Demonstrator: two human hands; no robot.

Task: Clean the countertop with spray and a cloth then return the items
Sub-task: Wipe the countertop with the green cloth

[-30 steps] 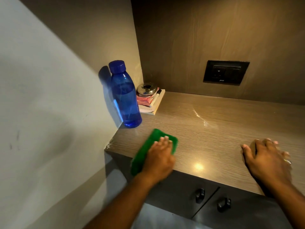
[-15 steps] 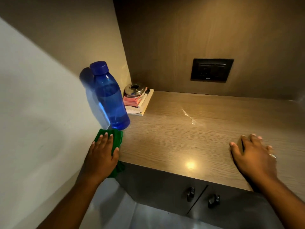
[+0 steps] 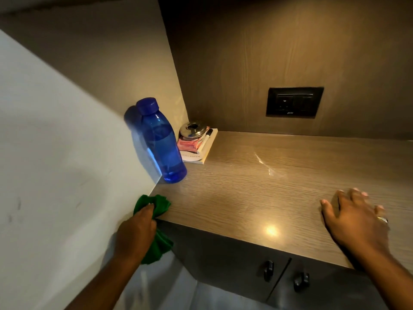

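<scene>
My left hand grips a bunched green cloth at the front left corner of the wooden countertop; part of the cloth hangs below the edge. On the right, my right hand rests flat on the counter with its fingers spread, holding nothing. A wet streak shines on the counter near the middle. No spray bottle is in view.
A blue water bottle stands by the left wall. Behind it a steel lidded tin and a marker sit on a small book. A black socket plate is on the back wall. Dark cabinet doors with knobs lie below.
My left hand swept the cloth leftward to the corner, then bunched it up and pulled it partly off the front edge. My right hand stayed put.
</scene>
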